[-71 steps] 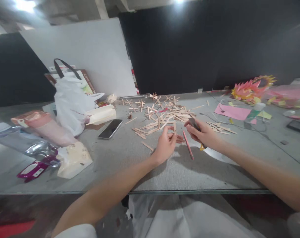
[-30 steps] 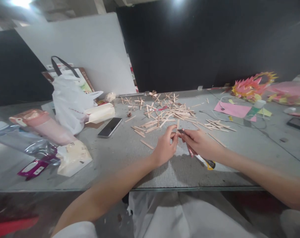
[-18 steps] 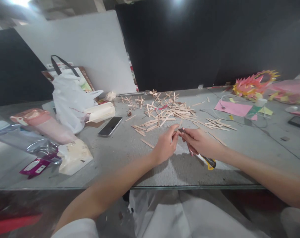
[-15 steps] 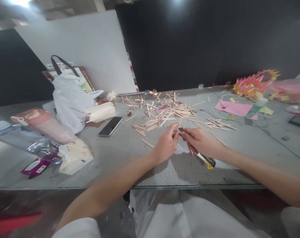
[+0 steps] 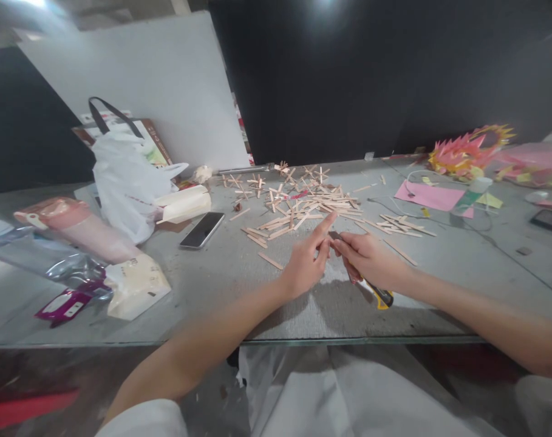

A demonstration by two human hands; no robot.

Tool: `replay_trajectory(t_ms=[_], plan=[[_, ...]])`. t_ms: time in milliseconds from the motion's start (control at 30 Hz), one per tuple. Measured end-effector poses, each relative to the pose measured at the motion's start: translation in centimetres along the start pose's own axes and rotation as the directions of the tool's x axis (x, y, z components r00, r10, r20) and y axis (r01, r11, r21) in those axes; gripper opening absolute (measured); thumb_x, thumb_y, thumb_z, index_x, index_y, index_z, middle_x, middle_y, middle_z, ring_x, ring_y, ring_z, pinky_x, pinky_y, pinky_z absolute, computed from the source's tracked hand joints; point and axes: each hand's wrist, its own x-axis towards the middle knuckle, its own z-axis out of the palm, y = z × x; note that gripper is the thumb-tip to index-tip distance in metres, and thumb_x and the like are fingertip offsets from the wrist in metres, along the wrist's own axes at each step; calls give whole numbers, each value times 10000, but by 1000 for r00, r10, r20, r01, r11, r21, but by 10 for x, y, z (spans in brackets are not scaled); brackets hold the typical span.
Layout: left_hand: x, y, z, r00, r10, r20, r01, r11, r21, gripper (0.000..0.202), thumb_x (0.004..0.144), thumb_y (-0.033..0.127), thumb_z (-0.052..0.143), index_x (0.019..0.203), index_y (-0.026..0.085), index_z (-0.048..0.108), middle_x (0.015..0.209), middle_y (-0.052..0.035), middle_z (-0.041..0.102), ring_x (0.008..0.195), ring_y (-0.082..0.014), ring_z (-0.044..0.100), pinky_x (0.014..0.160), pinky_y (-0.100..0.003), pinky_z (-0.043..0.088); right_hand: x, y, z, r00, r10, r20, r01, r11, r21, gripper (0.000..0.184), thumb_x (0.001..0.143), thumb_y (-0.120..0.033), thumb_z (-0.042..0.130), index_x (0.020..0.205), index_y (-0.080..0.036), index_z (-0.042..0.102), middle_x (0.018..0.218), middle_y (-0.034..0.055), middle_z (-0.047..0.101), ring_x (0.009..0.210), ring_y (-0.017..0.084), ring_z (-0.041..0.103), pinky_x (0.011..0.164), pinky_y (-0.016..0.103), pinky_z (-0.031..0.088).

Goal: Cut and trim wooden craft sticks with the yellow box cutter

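My right hand (image 5: pixel 370 260) is closed round a utility knife (image 5: pixel 379 295) with a yellow and black end, and the knife's tip points at my left fingers. My left hand (image 5: pixel 304 264) rests on the grey table (image 5: pixel 221 285) right beside it. Its index finger is stretched toward the pile of wooden sticks (image 5: pixel 312 206), while the thumb and other fingers pinch together at the knife tip. What they pinch is too small to make out. A red pencil lies partly hidden under my right hand.
A phone (image 5: pixel 203 229) lies left of the sticks. Farther left are a white plastic bag (image 5: pixel 125 182), a pink bottle (image 5: pixel 79 230) and a tissue pack (image 5: pixel 136 285). Pink paper (image 5: pixel 428 197), a cable and a paper flower (image 5: pixel 462 152) sit at the right.
My hands have come together from slightly apart, with the knife tip meeting my left fingers. In the last half second my left index finger straightened out toward the pile.
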Motion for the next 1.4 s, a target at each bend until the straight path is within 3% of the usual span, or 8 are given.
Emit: replay_trajectory(t_ms=[267, 433, 567, 733, 833, 967, 1233, 1400], plan=[[-3, 3, 6, 998, -68, -18, 66, 995, -80, 574, 1087, 360, 492, 1644, 267, 390, 742, 22, 676, 685, -144, 617, 723, -258, 510, 1, -1, 8, 996, -56, -71, 47, 991, -127, 318, 1103, -402, 343, 844, -267, 467, 510, -40, 541, 433, 160, 549, 528, 307, 385], [4, -6, 0, 999, -34, 23, 33, 999, 38, 553, 1065, 260, 483, 1617, 274, 440, 801, 12, 698, 695, -135, 618, 753, -256, 503, 0, -4, 4, 999, -5, -37, 0, 989, -145, 311, 1092, -401, 360, 828, -267, 456, 496, -35, 535, 440, 167, 560, 514, 302, 386], [9, -12, -7, 999, -19, -26, 21, 995, 94, 484, 1071, 259, 475, 1552, 265, 521, 883, -14, 747, 677, -127, 605, 755, -266, 498, -3, -5, 0, 999, 48, 0, -48, 996, -68, 324, 1090, -420, 351, 838, -269, 485, 455, -48, 515, 408, 173, 550, 464, 289, 401], [6, -3, -5, 998, -33, -54, 27, 993, -116, 529, 1084, 378, 533, 1593, 275, 432, 829, -5, 737, 744, -146, 654, 810, -288, 528, -4, -6, -1, 997, 24, -70, -22, 1000, 21, 362, 1093, -470, 377, 800, -273, 460, 487, -44, 553, 414, 170, 576, 463, 287, 433], [5, 2, 0, 998, -67, -23, 58, 961, -271, 580, 1067, 450, 574, 1595, 268, 416, 752, 15, 683, 735, -156, 657, 798, -298, 550, -5, -8, -2, 998, -7, -68, 6, 1000, -15, 371, 1094, -466, 381, 790, -272, 469, 471, -44, 548, 428, 172, 578, 492, 291, 432], [3, 3, 2, 997, -80, 0, 75, 938, -339, 604, 1055, 488, 592, 1589, 268, 418, 745, 17, 661, 724, -157, 630, 801, -311, 563, -7, -9, -2, 997, -23, -70, 20, 999, -49, 380, 1096, -456, 378, 772, -273, 455, 457, -43, 537, 447, 172, 574, 519, 295, 425], [2, 1, 2, 999, -51, 9, 51, 955, -293, 610, 1066, 509, 562, 1597, 258, 396, 747, 13, 663, 734, -163, 643, 806, -319, 566, -6, -9, -2, 998, -13, -58, 9, 998, -68, 365, 1097, -447, 370, 793, -270, 464, 469, -44, 535, 444, 169, 566, 509, 297, 411], [1, 0, -2, 1000, 19, 4, -19, 996, -90, 527, 1103, 431, 497, 1596, 261, 420, 824, -14, 713, 792, -171, 681, 877, -334, 553, -6, -10, -3, 999, 7, -49, -11, 996, -93, 338, 1093, -422, 363, 808, -268, 463, 464, -47, 525, 422, 162, 544, 487, 290, 398]])
